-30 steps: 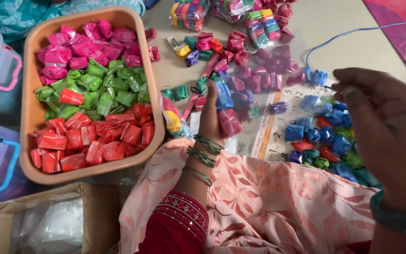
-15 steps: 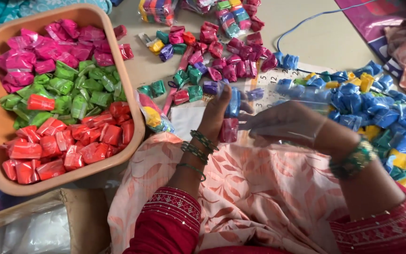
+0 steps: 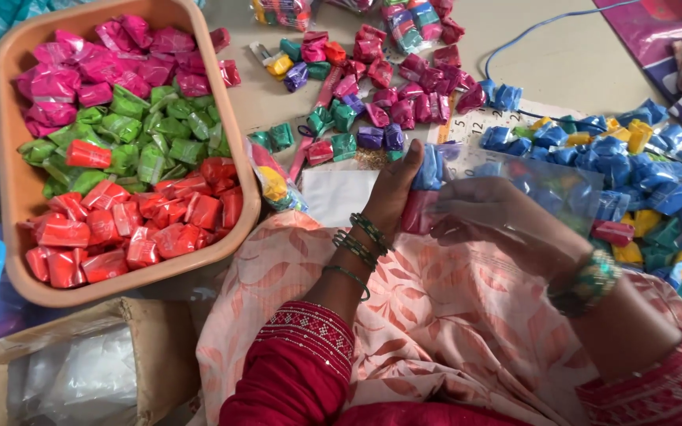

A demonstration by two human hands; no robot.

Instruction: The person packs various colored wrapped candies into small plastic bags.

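Pale floor (image 3: 586, 59), strewn with small foil packets. Left hand (image 3: 395, 197): fingers closed on a blue packet (image 3: 429, 167) and a red packet (image 3: 418, 211). Right hand (image 3: 499, 225): fingers pinched on a clear bag (image 3: 546, 185). Left: orange tub (image 3: 17, 181) of pink, green, red packets. Right: blue packet pile (image 3: 633, 166).

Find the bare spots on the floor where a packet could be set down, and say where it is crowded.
Bare floor lies between the blue cable and the blue packets; a thin strip runs beside the tray. The tray and the mixed packets are crowded.
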